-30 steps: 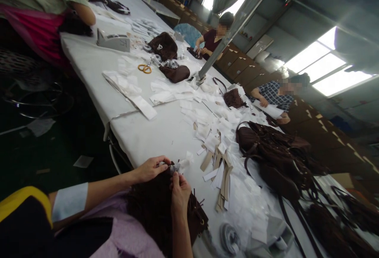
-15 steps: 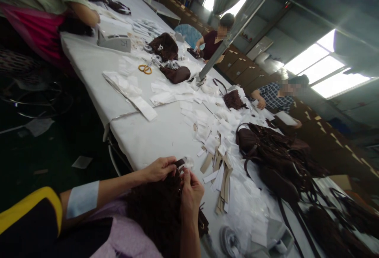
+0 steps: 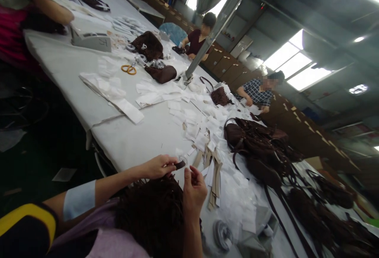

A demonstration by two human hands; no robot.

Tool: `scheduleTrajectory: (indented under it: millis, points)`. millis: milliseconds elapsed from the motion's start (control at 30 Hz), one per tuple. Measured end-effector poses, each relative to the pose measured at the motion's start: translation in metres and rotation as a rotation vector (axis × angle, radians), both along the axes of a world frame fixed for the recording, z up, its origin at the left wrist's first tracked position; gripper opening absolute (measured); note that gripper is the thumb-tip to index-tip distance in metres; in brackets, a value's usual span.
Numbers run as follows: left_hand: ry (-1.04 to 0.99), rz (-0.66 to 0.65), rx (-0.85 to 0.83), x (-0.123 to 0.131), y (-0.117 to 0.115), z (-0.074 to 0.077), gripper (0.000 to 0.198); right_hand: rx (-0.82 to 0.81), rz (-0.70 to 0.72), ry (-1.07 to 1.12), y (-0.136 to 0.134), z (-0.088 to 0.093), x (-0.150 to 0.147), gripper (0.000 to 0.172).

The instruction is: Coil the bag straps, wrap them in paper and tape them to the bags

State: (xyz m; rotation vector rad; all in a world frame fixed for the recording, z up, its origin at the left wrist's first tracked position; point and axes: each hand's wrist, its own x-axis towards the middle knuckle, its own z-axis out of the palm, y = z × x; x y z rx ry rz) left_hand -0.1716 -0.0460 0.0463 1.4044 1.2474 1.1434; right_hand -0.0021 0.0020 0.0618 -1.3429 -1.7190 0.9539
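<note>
The left hand (image 3: 156,167) is closed in a pinch, thumb and forefinger gripping a small dark tab (image 3: 179,164) at the top of a brown fringed bag (image 3: 154,210) that lies against the person's lap at the near edge of the surface (image 3: 142,135). The right hand (image 3: 194,189) stands just beside it, half open with the fingers curled toward the palm and nothing visible in them. Its thumb tip is near the tab but apart from it.

The work in hand looks like fine fingering of that tab, the left hand steadying it. Taking hold with the right would call for closing that small gap without tugging the tab loose from the pinch.

The tab sits just above the bag's dark mass, between the two hands. Beyond them lie white paper slips (image 3: 204,131) and beige strips (image 3: 213,175), with a heap of brown bags (image 3: 254,143) further right.
</note>
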Motion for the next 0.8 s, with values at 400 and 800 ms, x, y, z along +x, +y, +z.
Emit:
scheduleTrajectory:
  millis: [400, 800]
  points:
    - [0.065, 0.123, 0.015, 0.024, 0.006, -0.01, 0.018, 0.646, 0.222, -0.396, -0.014, -0.014, -0.004, 0.026]
    - [-0.07, 0.134, -0.07, 0.011, -0.028, -0.044, 0.03, 0.598, 0.191, -0.396, -0.015, -0.026, -0.008, 0.024]
